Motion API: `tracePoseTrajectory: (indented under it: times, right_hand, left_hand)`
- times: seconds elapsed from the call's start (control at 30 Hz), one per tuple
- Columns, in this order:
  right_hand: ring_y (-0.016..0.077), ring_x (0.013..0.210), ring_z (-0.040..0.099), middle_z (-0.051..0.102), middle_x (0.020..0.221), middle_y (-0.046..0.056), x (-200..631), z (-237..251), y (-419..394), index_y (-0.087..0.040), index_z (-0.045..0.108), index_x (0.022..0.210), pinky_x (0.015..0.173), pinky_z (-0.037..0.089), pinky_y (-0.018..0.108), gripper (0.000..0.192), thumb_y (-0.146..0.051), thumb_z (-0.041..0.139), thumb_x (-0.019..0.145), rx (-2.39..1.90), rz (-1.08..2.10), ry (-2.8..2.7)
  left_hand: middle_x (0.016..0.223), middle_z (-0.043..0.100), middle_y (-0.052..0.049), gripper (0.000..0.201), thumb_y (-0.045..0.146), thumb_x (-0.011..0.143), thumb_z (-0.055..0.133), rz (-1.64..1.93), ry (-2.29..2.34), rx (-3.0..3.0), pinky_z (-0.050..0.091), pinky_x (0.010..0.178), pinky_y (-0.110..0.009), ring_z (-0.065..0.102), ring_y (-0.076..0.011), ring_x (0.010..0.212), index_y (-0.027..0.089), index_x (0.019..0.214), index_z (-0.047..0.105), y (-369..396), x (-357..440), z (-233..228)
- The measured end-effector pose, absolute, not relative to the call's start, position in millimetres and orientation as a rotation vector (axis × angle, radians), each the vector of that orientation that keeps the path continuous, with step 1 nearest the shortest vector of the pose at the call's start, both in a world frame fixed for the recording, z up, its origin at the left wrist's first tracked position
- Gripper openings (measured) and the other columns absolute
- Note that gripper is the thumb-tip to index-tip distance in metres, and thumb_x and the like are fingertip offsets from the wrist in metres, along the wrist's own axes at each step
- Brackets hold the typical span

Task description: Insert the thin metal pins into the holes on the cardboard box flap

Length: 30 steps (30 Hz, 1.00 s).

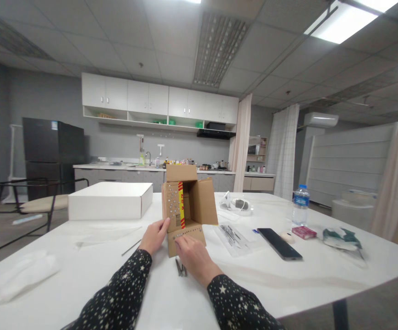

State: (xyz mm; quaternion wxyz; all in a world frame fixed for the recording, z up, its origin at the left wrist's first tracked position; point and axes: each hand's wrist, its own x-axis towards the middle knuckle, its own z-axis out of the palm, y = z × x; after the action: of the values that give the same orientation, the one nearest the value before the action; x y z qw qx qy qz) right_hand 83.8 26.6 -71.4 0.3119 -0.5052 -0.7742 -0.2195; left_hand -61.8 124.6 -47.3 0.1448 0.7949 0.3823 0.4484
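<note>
An opened cardboard box [207, 201] stands on the table in front of me, its flaps spread and its mouth facing me. Small silvery dots cover its left flap, beside a yellow and red tape strip, and a row of dots lines the lower flap [171, 248]. My left hand [154, 236] grips the left flap's lower edge, thumb on the face. Against the lower flap, my right hand [195, 257] is closed in a pinch; anything between its fingertips is too small to make out. Several metal screw-like pieces [181, 268] lie below it. A thin metal rod [130, 248] lies left of my left hand.
A clear tray [242, 249] with slim metal tools, a black phone [279, 244], a pink box [303, 233], a water bottle [301, 208] and a white device [238, 205] stand right. A white box [111, 201] and crumpled white plastic [25, 277] lie left.
</note>
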Motion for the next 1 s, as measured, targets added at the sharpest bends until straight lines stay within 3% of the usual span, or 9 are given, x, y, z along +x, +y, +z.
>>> tracePoseTrajectory:
  times: [0.2,0.37,0.47,0.63,1.0]
  right_hand:
    - [0.0173,0.084,0.060,0.062,0.090,0.007,83,-64,14,-0.016,0.059,0.095,0.074,0.046,0.026,0.017,-0.009,0.047,0.085,-1.279,-0.410,-2.096]
    - [0.0161,0.093,0.059,0.063,0.100,0.006,83,-65,9,-0.019,0.054,0.109,0.081,0.045,0.026,0.027,-0.008,0.046,0.085,-1.224,-0.202,-2.079]
    - [0.0153,0.089,0.060,0.065,0.097,0.005,83,-70,9,-0.019,0.052,0.115,0.079,0.045,0.026,0.031,-0.010,0.048,0.085,-1.249,-0.078,-2.029]
    - [0.0152,0.087,0.061,0.067,0.093,0.004,85,-76,12,-0.020,0.063,0.097,0.078,0.044,0.025,0.017,-0.017,0.049,0.088,-1.293,-0.013,-2.028]
    - [0.0159,0.086,0.055,0.062,0.084,0.004,82,-73,6,-0.017,0.064,0.081,0.078,0.041,0.026,0.009,-0.023,0.058,0.084,-1.283,-0.140,-2.114]
  left_hand:
    - [0.061,0.057,-0.001,0.051,0.057,0.085,0.030,1.290,1.091,2.286,0.034,0.060,-0.024,0.048,-0.0140,0.063,0.017,0.062,0.052,124,-62,-47]
    - [0.061,0.058,-0.001,0.051,0.057,0.085,0.030,1.284,1.089,2.293,0.034,0.060,-0.024,0.048,-0.0141,0.062,0.017,0.061,0.052,124,-62,-47]
    - [0.060,0.057,-0.001,0.050,0.055,0.085,0.030,1.283,1.099,2.299,0.033,0.059,-0.024,0.047,-0.0136,0.061,0.017,0.060,0.051,124,-62,-47]
    - [0.059,0.056,0.000,0.050,0.056,0.085,0.030,1.288,1.112,2.307,0.032,0.059,-0.024,0.047,-0.0134,0.061,0.017,0.060,0.050,125,-62,-48]
    - [0.061,0.058,-0.001,0.053,0.059,0.085,0.028,1.272,1.103,2.304,0.034,0.061,-0.024,0.048,-0.0145,0.063,0.017,0.061,0.050,122,-62,-48]
